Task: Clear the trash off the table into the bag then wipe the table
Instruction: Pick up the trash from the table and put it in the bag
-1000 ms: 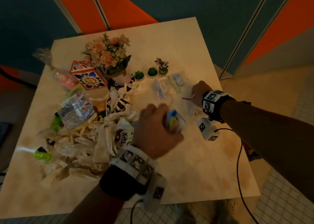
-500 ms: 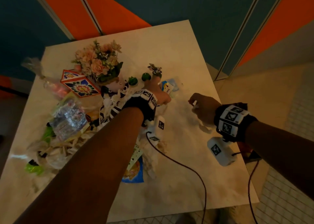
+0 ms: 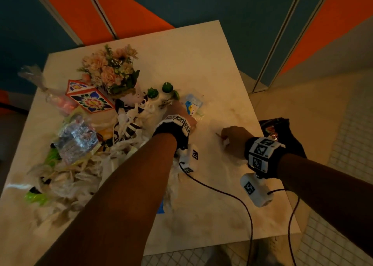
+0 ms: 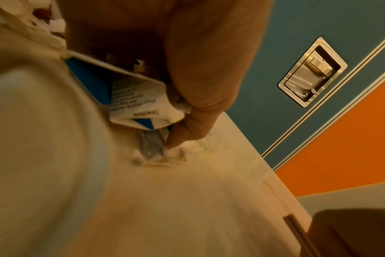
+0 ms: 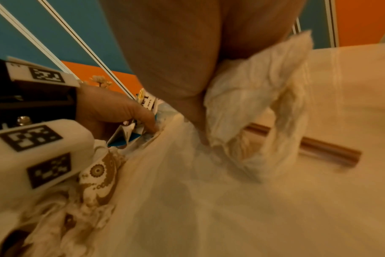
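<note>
My left hand (image 3: 182, 114) reaches across the table (image 3: 212, 67) and grips a blue and white packet (image 4: 138, 97). Its fingertips (image 4: 176, 137) pinch at a clear wrapper (image 4: 152, 147) lying flat on the tabletop. My right hand (image 3: 232, 138) hovers over the table's right side and grips a crumpled white tissue (image 5: 264, 107). A thin brown stick (image 5: 327, 151) pokes out beside that hand; whether it is held I cannot tell. A black bag (image 3: 282, 132) hangs off the table's right edge. A heap of crumpled paper trash (image 3: 76, 176) covers the left side.
A flower vase (image 3: 113, 71), a patterned tile box (image 3: 90, 101) and small green cactus figures (image 3: 167, 88) stand at the back. A crushed clear bottle (image 3: 76, 140) and green scraps (image 3: 36, 197) lie in the heap. Wrist-camera cables (image 3: 232, 197) trail over the near edge.
My left arm has stretched from the table's middle to the far wrappers, still holding the blue packet. My right hand has drawn back toward the right edge with the tissue.
</note>
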